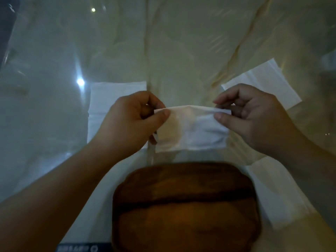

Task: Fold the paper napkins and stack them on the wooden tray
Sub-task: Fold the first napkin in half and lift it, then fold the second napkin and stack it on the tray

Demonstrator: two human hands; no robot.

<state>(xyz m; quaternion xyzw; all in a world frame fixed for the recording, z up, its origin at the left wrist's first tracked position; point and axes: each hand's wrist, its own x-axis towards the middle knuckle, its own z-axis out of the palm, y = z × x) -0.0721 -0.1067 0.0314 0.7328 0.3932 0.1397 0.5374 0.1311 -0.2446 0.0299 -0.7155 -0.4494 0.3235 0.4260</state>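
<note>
I hold a white paper napkin (192, 130) up between both hands, just beyond the wooden tray (183, 206). My left hand (131, 124) pinches its upper left corner and my right hand (254, 115) pinches its upper right corner. The napkin hangs down from its top edge as a folded rectangle. The tray is dark brown with rounded corners, lies nearest to me, and holds nothing that I can see. Flat white napkins lie on the table: one behind my left hand (107, 104), one at the far right (263, 84), and one to the right of the tray (272, 188).
The table is covered with a glossy, wrinkled clear plastic sheet (181, 42) over a pale cloth, with bright light reflections at the left. A dark edge shows at the far left top corner. A dark label strip (78, 248) lies at the bottom, left of the tray.
</note>
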